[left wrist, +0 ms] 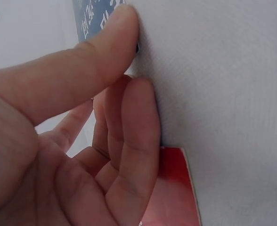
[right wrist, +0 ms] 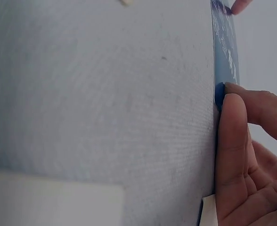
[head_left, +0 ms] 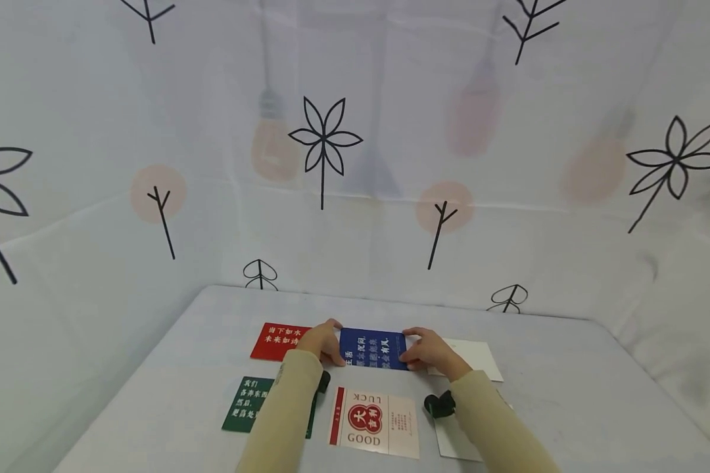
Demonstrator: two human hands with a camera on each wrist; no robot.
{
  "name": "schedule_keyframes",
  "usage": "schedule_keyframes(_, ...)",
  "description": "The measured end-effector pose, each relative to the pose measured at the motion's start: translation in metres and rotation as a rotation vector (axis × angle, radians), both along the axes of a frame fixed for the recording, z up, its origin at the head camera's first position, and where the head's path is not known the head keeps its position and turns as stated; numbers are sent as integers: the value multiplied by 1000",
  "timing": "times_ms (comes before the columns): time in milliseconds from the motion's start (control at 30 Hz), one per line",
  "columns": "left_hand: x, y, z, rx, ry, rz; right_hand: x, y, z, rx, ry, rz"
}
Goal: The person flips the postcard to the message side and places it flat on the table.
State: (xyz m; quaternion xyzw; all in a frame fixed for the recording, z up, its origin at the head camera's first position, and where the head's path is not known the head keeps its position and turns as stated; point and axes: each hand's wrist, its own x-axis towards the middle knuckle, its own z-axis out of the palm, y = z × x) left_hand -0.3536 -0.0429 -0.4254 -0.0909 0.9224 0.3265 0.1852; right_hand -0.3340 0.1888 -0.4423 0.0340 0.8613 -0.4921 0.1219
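A blue card (head_left: 373, 348) with white lettering lies near the far middle of the white table. At its left end my left hand (head_left: 323, 341) grips the edge, with the thumb (left wrist: 115, 37) over a corner in the left wrist view. My right hand (head_left: 434, 353) holds the right end between thumb and fingers; in the right wrist view the fingertips (right wrist: 233, 106) meet at the card's corner. Partly behind the left hand is a red card (head_left: 275, 340) with white writing. A white card (head_left: 476, 357) lies partly behind the right hand.
Nearer lie a green card (head_left: 245, 404) partly under the left forearm, a cream card (head_left: 375, 420) reading GOOD LUCK, and another white card (head_left: 454, 439) partly under the right forearm. A white cloth wall (head_left: 367, 249) with plant drawings stands behind the table (head_left: 171, 394).
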Motion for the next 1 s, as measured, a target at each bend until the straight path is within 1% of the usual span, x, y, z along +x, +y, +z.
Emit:
schedule_keyframes(33, -5, 0, -6, 4, 6, 5, -1, 0, 0, 8, 3, 1)
schedule_keyframes(167, -18, -1, -22, -7, 9, -22, -2, 0, 1, 33, 3, -6)
schedule_keyframes(233, -15, -2, -20, -1, 19, -21, -2, 0, 1, 36, -1, -6)
schedule_keyframes(400, 5, -4, 3, 72, 35, 2, -1, -2, 2, 5, 17, -6)
schedule_keyframes(500, 9, -7, 4, 130, 49, -6, 1, -3, 3, -23, 39, -3)
schedule_keyframes(600, 12, -8, 3, 172, 75, -21, 4, -4, 3, -34, 73, 6)
schedule_keyframes(733, 16, -6, 2, 217, 126, -63, 5, -4, 3, -42, 106, -2)
schedule_keyframes(800, 16, -5, 2, 237, 155, -78, 6, -4, 3, -44, 124, 3)
schedule_keyframes(900, 15, -4, 0, 249, 207, -83, 6, -4, 5, -36, 148, 5)
schedule_keyframes(1000, 12, -5, -2, 250, 258, -58, 7, -3, 7, 3, 182, -8)
